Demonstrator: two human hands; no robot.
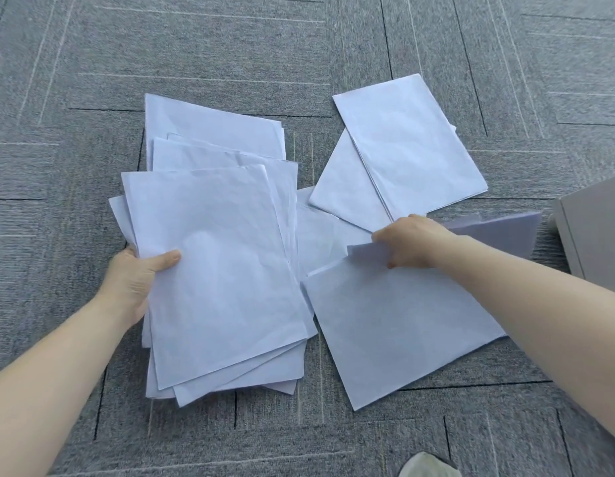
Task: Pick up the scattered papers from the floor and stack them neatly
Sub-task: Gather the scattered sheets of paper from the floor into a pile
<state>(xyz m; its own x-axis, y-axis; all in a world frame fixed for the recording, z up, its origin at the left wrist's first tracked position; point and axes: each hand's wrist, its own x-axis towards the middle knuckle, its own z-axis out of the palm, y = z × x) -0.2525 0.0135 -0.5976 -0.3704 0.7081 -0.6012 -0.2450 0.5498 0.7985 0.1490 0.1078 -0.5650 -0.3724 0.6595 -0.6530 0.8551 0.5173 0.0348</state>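
Note:
My left hand (137,280) grips a loose bundle of white sheets (220,280) by its left edge, thumb on top; the sheets are fanned and misaligned. More white sheets (209,129) lie on the carpet behind the bundle. My right hand (409,241) pinches the upper edge of a white sheet (402,325) that is lifted from the floor, with another sheet (499,230) bent up behind the wrist. Beyond the right hand a small pile of papers (413,146) lies on the floor, over a tilted sheet (344,191). Another sheet (316,232) lies flat between the two hands.
Grey carpet tiles (230,46) cover the whole floor. A grey cabinet or box (595,232) stands at the right edge. The toe of a light shoe (426,466) shows at the bottom.

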